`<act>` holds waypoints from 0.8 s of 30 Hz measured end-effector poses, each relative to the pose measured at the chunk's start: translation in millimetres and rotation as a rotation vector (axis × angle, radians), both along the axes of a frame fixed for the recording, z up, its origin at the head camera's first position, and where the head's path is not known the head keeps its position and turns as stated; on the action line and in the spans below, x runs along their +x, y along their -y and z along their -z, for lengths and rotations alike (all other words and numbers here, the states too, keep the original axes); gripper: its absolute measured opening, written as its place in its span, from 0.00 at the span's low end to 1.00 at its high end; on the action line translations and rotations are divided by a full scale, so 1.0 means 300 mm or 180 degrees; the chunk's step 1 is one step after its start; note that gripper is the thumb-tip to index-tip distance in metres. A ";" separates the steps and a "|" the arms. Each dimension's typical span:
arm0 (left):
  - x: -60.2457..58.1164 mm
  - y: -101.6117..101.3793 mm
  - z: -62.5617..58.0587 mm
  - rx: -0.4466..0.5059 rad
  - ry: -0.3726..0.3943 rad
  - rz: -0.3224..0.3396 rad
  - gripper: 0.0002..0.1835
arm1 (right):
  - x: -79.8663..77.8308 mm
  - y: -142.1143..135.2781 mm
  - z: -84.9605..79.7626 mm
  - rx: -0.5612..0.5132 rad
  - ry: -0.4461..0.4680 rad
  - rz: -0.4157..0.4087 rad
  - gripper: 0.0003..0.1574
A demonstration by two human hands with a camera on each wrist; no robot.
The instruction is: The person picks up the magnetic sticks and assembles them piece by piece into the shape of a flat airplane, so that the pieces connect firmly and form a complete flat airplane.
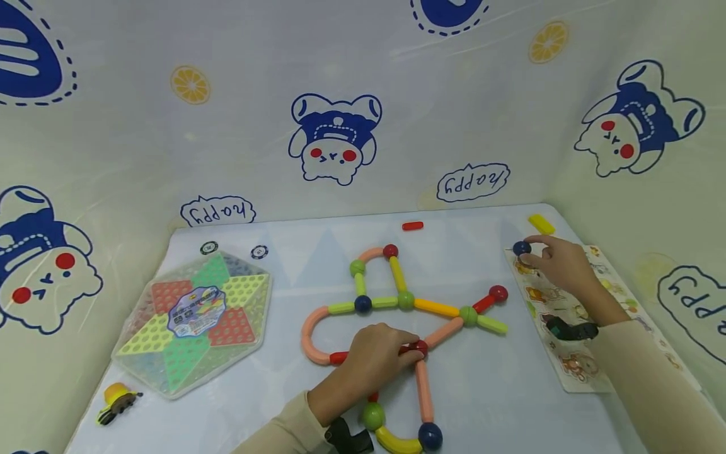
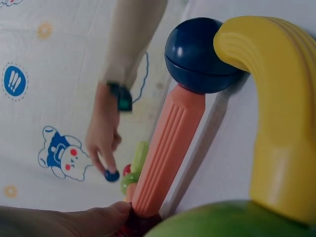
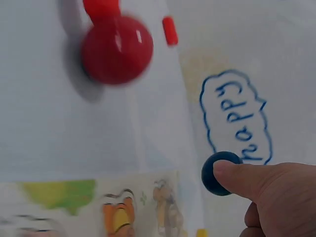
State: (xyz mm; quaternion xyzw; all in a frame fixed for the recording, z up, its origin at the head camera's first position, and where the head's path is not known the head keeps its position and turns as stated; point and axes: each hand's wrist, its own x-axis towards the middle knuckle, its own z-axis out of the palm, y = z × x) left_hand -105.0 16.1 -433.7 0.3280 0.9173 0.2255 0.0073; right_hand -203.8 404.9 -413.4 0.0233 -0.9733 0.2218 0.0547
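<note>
My right hand [image 1: 558, 265] pinches a dark blue ball [image 1: 522, 248] between thumb and fingers, over the corner of the picture board [image 1: 556, 353]. The same ball [image 3: 212, 182] shows under the thumb in the right wrist view. My left hand [image 1: 377, 356] grips a red ball [image 1: 421, 349] in the middle of a figure of coloured rods and balls on the table. From that ball run two pink rods, one down to another dark blue ball [image 2: 197, 54], the other up to a green ball [image 1: 468, 316]. My left palm hides part of the figure.
Left of the figure lies a hexagonal board [image 1: 195, 321] with coloured triangles. A small toy with a yellow hat [image 1: 116, 397] is at front left. Towards the back edge are a loose red rod [image 1: 413, 226], a yellow piece [image 1: 541, 224] and two small round discs.
</note>
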 end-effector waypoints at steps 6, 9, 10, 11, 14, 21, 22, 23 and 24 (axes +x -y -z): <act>-0.001 -0.002 0.006 -0.0039 0.0030 -0.0024 0.16 | 0.246 0.061 0.008 0.0012 -0.0061 -0.0001 0.31; -0.002 -0.002 0.004 -0.0031 0.0036 -0.0041 0.16 | 0.346 0.103 0.026 0.0021 -0.0016 -0.0004 0.30; -0.002 -0.003 0.003 -0.0028 0.0030 -0.0042 0.16 | 0.373 0.116 0.033 0.0033 -0.0005 -0.0004 0.29; -0.003 -0.003 0.001 -0.0025 0.0027 -0.0036 0.16 | 0.396 0.130 0.040 0.0067 0.0003 -0.0003 0.29; -0.002 -0.006 -0.002 -0.0016 0.0029 -0.0028 0.16 | 0.442 0.168 0.056 0.0102 0.0075 0.0008 0.29; -0.001 -0.003 -0.009 -0.0034 0.0050 -0.0018 0.16 | 0.446 0.213 0.079 0.0114 -0.0050 0.0000 0.26; -0.001 -0.003 -0.009 -0.0036 0.0058 -0.0012 0.16 | 0.446 0.214 0.080 0.0124 -0.0063 0.0018 0.26; -0.001 -0.004 -0.010 -0.0037 0.0062 -0.0007 0.16 | 0.446 0.214 0.082 0.0123 -0.0068 0.0028 0.26; -0.001 -0.004 -0.010 -0.0041 0.0063 -0.0003 0.16 | 0.447 0.214 0.083 0.0114 -0.0059 0.0035 0.26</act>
